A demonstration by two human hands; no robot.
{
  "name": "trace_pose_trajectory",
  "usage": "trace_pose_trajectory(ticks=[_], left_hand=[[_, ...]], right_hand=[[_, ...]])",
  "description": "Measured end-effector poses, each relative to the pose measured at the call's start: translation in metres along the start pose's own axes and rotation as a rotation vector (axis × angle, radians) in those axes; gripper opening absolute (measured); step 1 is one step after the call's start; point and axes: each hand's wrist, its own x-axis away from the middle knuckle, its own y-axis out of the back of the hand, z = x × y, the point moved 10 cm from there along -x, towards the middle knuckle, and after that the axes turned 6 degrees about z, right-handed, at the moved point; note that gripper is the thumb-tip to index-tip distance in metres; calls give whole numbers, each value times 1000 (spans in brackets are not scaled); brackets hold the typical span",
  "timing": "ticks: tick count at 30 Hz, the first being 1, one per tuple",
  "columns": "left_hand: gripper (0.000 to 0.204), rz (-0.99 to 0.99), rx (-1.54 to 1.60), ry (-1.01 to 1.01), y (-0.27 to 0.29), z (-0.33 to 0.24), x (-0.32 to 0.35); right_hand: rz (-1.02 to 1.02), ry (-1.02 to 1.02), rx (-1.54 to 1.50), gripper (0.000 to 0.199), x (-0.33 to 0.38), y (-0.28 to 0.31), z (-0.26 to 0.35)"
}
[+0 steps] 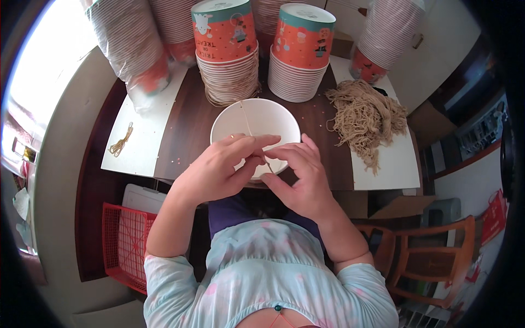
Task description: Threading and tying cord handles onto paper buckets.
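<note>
A white paper bucket [225, 121] stands at the table's near edge, its open mouth facing up toward me. A thin beige cord [245, 116] runs from the far side of its rim down inside toward my fingers. Over the near half of the opening, my left hand [221, 167] pinches the cord between thumb and fingertips. Close against it, my right hand [302, 174] has thumb and forefinger closed on a short end of the same cord. The fingers partly hide the cord where the two hands meet.
Behind the bucket stand two stacks of nested orange-and-teal paper buckets [225, 41] [302, 44], the left one draped with cords. Plastic-wrapped stacks [128, 44] stand farther back. A heap of beige cords [366, 117] lies right, a small bundle [121, 140] left. A red basket [123, 240] sits below left.
</note>
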Motion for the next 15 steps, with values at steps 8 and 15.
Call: trace_pose_trajectory(ticks=[8, 15], left_hand=[[34, -138, 222, 83, 26, 15, -11], [29, -425, 726, -36, 41, 49, -15]], right_hand=[[123, -29, -48, 9, -1, -8, -8], [153, -41, -44, 10, 15, -17, -16]])
